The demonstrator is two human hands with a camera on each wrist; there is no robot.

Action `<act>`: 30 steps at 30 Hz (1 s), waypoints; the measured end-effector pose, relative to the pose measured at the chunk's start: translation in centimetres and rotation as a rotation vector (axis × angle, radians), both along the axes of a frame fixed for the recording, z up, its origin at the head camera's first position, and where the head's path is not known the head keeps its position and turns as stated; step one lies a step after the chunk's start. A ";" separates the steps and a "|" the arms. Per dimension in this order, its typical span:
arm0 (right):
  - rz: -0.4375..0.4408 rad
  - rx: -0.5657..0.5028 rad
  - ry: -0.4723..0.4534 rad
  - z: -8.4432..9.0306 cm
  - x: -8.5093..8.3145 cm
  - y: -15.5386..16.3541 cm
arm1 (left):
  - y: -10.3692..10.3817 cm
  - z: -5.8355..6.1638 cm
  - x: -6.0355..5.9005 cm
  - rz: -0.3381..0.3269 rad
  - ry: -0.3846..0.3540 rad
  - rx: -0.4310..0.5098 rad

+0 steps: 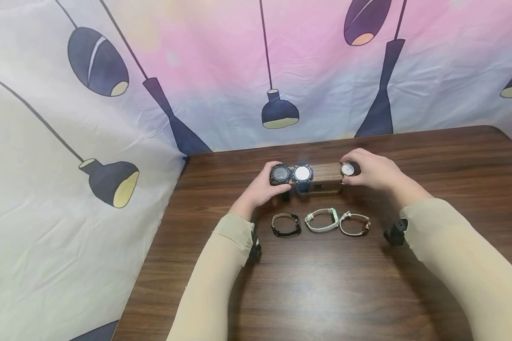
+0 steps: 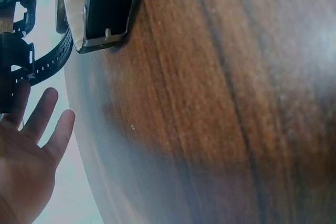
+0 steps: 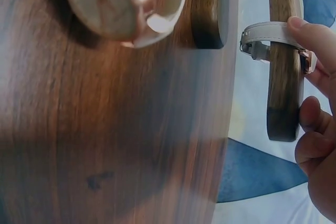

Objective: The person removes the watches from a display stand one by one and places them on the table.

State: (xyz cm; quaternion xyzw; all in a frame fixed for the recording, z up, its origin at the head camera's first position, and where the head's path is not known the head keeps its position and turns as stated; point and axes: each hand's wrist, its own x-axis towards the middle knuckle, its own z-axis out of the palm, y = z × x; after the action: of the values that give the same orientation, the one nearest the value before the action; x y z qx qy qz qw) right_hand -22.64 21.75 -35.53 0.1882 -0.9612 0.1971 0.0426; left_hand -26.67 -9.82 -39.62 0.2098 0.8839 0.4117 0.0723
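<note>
Wooden stand at 12 o'clock on tabletop. My left hand pinches black watch at stand's 9 o'clock end; my right hand pinches white-strapped watch at 3 o'clock. Three looped watches at 6.

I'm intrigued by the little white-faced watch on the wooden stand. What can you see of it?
The watch has a round, pale dial in a gold-toned case. Its white strap, which looks like leather, loops around the bar of the wooden stand, near the right end. The dial faces up toward the head camera, but its reading is too small to make out. The right hand holds it between thumb and finger.
</note>
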 end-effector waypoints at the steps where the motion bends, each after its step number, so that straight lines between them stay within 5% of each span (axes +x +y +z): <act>1: -0.004 -0.002 0.000 0.0 0.0 0.1 | 0.0 0.0 0.0 0.001 0.001 0.003; 30: -0.073 0.015 -0.018 -0.2 0.8 2.4 | -0.2 0.2 0.1 -0.009 -0.004 0.004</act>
State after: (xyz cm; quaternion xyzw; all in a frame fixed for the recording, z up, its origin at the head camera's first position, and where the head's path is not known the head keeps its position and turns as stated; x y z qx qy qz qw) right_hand -21.82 24.12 -35.73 0.1516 -0.9692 0.1900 0.0396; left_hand -26.55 -10.02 -39.46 0.2130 0.8819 0.4137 0.0754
